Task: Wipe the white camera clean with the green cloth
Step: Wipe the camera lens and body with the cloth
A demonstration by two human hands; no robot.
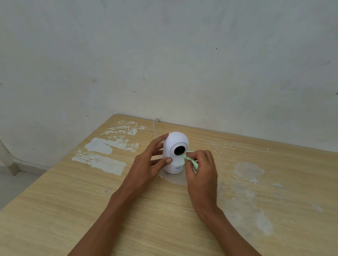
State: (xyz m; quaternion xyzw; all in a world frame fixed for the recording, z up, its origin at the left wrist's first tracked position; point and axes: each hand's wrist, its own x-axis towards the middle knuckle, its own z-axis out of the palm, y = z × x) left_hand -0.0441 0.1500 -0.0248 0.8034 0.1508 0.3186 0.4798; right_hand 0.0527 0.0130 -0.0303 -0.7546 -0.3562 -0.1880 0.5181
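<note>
A white dome-shaped camera with a round black lens stands upright on the wooden table, lens facing me. My left hand grips its left side, thumb on the front and fingers around the back. My right hand pinches a small pale green cloth and presses it against the camera's right front, just below the lens. Most of the cloth is hidden under my fingers.
A thin white cable runs from behind the camera over the table's far edge toward the wall. White paint patches mark the table at the left, worn grey patches at the right. The table's left edge drops to the floor.
</note>
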